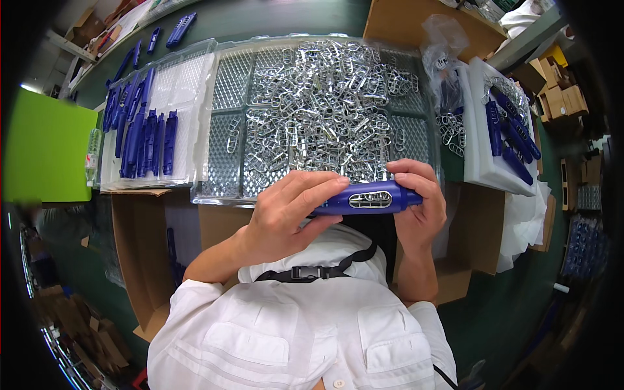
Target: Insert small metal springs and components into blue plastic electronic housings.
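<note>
Both of my hands hold a long, dark blue plastic housing point(342, 203) level in front of my chest. A silver, oval slotted frame point(370, 199) sits in the window on its upper side. My left hand point(286, 203) is closed around the left end and covers it. Around the narrower right end, the fingers and thumb of my right hand point(421, 203) are bent. Just beyond my hands lies a heap of loose silver oval frames point(331, 110), spread over a clear divided plastic tray point(229, 81).
At left, another clear tray point(200, 78) holds several blue housings point(134, 140); more lie behind it. A white foam box point(476, 97) with blue pieces stands at right, near a clear bag point(447, 45). Open cardboard boxes point(140, 260) sit below the table edge.
</note>
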A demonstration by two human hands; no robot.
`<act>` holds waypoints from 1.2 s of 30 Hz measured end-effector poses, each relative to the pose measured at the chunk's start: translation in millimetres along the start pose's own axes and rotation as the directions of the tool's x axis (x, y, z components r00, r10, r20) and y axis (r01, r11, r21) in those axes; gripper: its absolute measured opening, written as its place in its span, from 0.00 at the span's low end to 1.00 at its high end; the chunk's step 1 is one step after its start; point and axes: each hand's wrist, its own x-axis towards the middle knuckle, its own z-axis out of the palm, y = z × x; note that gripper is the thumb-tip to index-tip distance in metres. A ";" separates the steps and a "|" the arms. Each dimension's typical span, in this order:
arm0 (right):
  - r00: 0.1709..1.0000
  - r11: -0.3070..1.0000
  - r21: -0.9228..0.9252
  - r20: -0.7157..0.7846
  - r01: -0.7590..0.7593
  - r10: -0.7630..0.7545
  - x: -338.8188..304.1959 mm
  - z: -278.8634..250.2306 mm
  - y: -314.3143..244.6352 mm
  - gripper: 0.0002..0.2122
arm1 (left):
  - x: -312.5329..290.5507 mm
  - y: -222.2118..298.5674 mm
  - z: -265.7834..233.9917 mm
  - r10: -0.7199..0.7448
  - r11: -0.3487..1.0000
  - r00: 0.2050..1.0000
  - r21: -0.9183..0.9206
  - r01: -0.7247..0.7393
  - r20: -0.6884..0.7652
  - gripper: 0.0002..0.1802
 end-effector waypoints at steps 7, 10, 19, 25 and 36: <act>0.836 0.548 0.658 0.252 -0.517 0.487 -1.6 -10.6 -17.5 0.29 | -4.1 -0.2 17.5 -0.121 0.992 0.992 0.021 0.122 -0.034 0.37; 0.832 0.562 0.638 0.250 -0.526 0.495 -8.0 2.1 -21.7 0.26 | -9.0 -0.2 26.7 -0.137 0.989 0.990 0.043 0.138 -0.039 0.36; 0.793 0.660 0.454 0.215 -0.598 0.571 -18.6 13.2 -42.8 0.23 | -15.8 12.1 20.9 -0.480 0.816 0.857 -0.262 0.515 0.189 0.18; 0.779 0.612 0.502 0.244 -0.611 0.577 -32.4 18.0 -54.1 0.18 | -30.2 32.5 23.8 -0.430 0.866 0.901 -0.252 0.431 0.062 0.16; 0.826 0.780 0.288 0.083 -0.555 0.557 -41.2 44.9 -64.0 0.17 | -47.1 37.5 18.7 -0.554 0.728 0.826 -0.421 0.541 0.104 0.15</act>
